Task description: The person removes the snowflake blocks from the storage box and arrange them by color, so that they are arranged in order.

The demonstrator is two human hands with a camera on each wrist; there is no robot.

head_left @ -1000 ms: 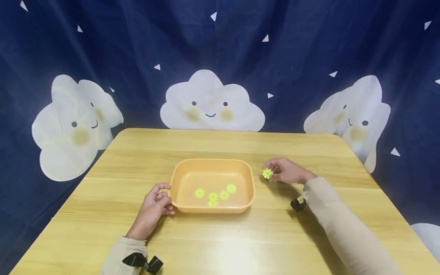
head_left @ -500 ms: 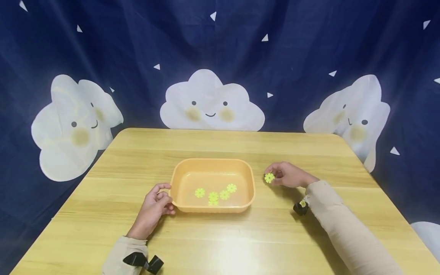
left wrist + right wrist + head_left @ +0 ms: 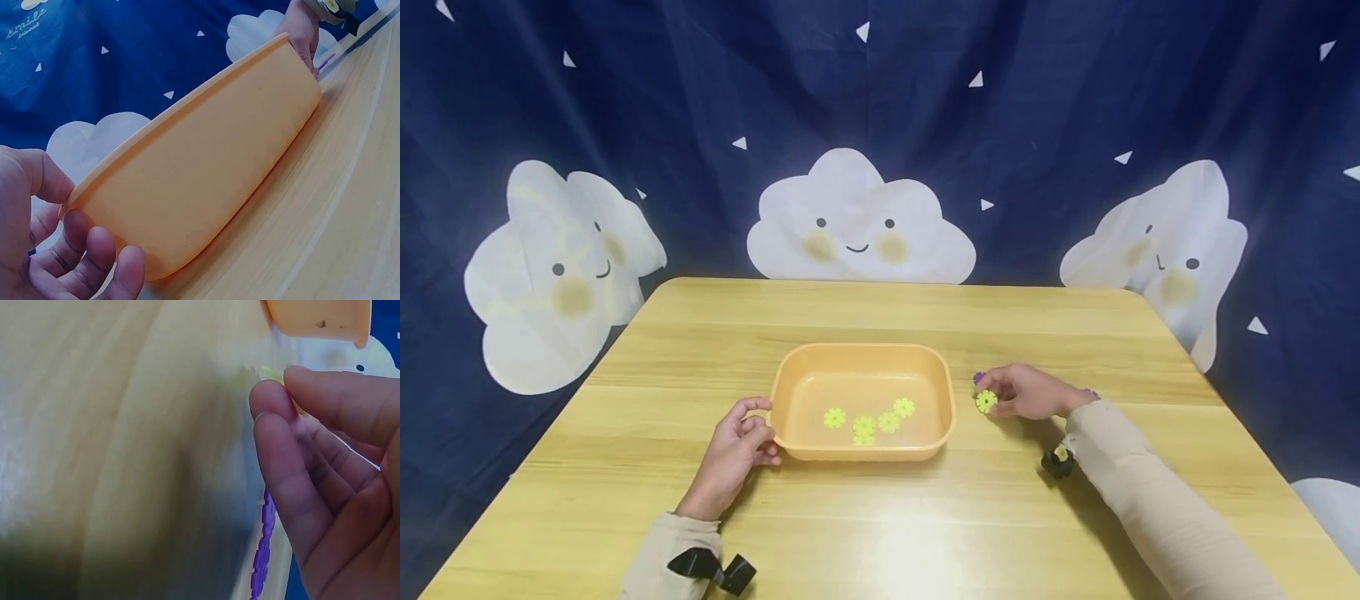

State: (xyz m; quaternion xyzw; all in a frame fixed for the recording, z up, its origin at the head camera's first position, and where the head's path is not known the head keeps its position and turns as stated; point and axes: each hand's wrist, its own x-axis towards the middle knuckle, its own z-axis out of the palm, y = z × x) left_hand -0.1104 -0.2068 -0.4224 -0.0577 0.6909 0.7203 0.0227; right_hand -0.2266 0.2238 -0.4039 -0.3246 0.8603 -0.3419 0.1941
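Observation:
My left hand (image 3: 739, 446) grips the left end of an orange plastic basin (image 3: 861, 455), thumb and fingers at its rim in the left wrist view. In my right hand (image 3: 1026, 390) is a yellow flower-shaped disc (image 3: 987, 402), pinched between thumb and fingertips to the right of the basin. Only a sliver of that yellow disc (image 3: 269, 373) shows in the right wrist view. Beyond the right hand lies a row of purple notched discs (image 3: 264, 550), mostly hidden by the hand in the head view. Several yellow flower-shaped discs (image 3: 835, 417) lie inside the basin.
Everything stands on a pale wooden table (image 3: 715, 342). A dark blue curtain (image 3: 865, 92) with white clouds hangs behind its far edge. Each sleeve carries a black wrist mount, the left mount (image 3: 711, 569) close above the table.
My right hand has come slightly nearer to me with the yellow disc, and purple discs now show past its fingers and beside the wrist. The left hand and basin stay put.

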